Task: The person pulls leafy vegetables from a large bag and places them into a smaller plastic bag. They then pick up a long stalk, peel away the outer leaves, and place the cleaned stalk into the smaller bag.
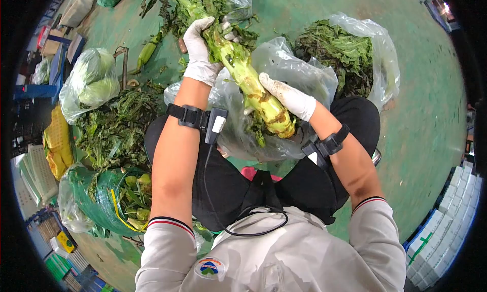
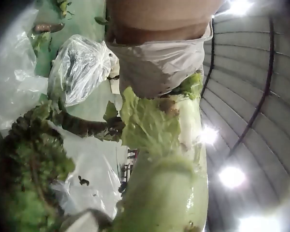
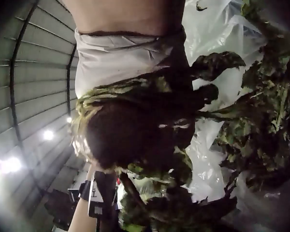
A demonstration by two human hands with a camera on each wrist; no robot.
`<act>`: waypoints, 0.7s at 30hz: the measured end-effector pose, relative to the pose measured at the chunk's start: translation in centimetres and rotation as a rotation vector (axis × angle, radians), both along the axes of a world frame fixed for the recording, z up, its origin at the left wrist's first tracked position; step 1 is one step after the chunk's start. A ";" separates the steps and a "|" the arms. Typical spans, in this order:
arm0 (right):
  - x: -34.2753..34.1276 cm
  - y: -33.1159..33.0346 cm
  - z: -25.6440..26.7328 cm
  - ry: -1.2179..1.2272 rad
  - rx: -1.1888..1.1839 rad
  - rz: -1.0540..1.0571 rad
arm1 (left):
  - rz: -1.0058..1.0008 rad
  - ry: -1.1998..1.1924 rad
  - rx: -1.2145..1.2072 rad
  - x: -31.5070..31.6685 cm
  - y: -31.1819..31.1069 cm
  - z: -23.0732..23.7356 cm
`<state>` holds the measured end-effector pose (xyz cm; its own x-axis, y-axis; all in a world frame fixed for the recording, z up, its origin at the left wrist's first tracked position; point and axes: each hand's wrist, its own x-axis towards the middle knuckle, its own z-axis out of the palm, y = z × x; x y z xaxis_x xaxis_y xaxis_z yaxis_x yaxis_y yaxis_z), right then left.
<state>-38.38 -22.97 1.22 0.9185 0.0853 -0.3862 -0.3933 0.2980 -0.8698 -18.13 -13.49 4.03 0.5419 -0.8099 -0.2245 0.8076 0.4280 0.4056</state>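
Holding a thick leafy green stalk (image 1: pixel 248 84) on a slant in front of the lap, over a crumpled clear plastic bag (image 1: pixel 299 64). On left grip (image 1: pixel 198 48): gloved, curled round the upper, leafier part, with thumb along the near side. On right grip (image 1: pixel 289 97): gloved, closed round the lower part, thumb on the side, one fingertip just showing past the far edge. Browned in patches near the bottom end. To the right on the green floor (image 1: pixel 421 114): dark leaf heap (image 1: pixel 337 51) in an open clear bag (image 1: pixel 388 64). To the left: bagged pale-green vegetables (image 1: pixel 96 84), loose dark leaf pile (image 1: pixel 114 127), then green mesh sack (image 1: pixel 91 198) of leaves nearer the body. Can't make out right fingers in right wrist view, too dark.
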 end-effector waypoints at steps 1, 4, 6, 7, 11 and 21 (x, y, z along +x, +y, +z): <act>-0.5 0.4 0.5 0.036 0.090 -0.024 | 0.114 -0.059 0.121 0.3 0.1 0.2; -1.2 0.1 -0.1 -0.017 0.343 -0.015 | 0.113 -0.066 0.043 1.1 0.3 0.1; -1.4 -0.6 -0.5 0.015 0.416 -0.004 | 0.099 -0.041 -0.018 1.3 0.2 0.0; -1.3 -0.7 -0.7 0.051 0.445 -0.004 | 0.090 -0.028 -0.046 1.4 0.3 0.0; -2.2 0.2 -0.5 0.084 0.754 -0.281 | 0.088 -0.017 -0.144 2.1 0.4 -0.3; -0.8 0.2 -0.5 -0.033 0.987 0.005 | 0.143 -0.064 -0.135 2.3 1.0 0.0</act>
